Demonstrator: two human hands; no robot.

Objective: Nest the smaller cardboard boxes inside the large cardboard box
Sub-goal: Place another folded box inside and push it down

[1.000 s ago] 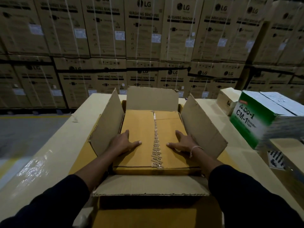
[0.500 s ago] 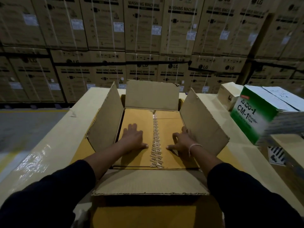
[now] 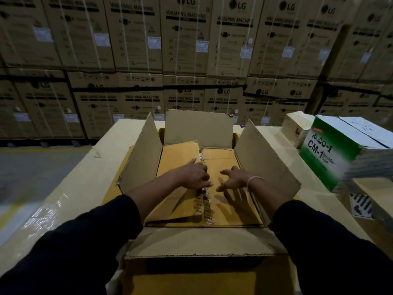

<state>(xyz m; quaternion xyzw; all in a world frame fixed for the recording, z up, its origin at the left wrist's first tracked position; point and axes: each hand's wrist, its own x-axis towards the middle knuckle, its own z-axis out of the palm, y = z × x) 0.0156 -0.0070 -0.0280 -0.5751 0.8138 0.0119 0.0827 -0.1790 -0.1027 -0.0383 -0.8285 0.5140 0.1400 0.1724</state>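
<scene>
**One head-worn view, forward and down**

Worn on the head, wide-angle, aimed forward and tilted down over both outstretched arms. Close to the large cardboard box (image 3: 200, 243), which fills the lower centre, with its near flap almost under the lens. Left hand (image 3: 192, 173) and right hand (image 3: 235, 180) near mid-frame, dark sleeves running out at the bottom corners. Farther off, straight ahead, a wall of stacked washing machine cartons (image 3: 185, 39) across the whole upper half, bowed by the lens. Floor at far left, green and white carton (image 3: 340, 154) at right edge. No second view, so nothing shared.
</scene>
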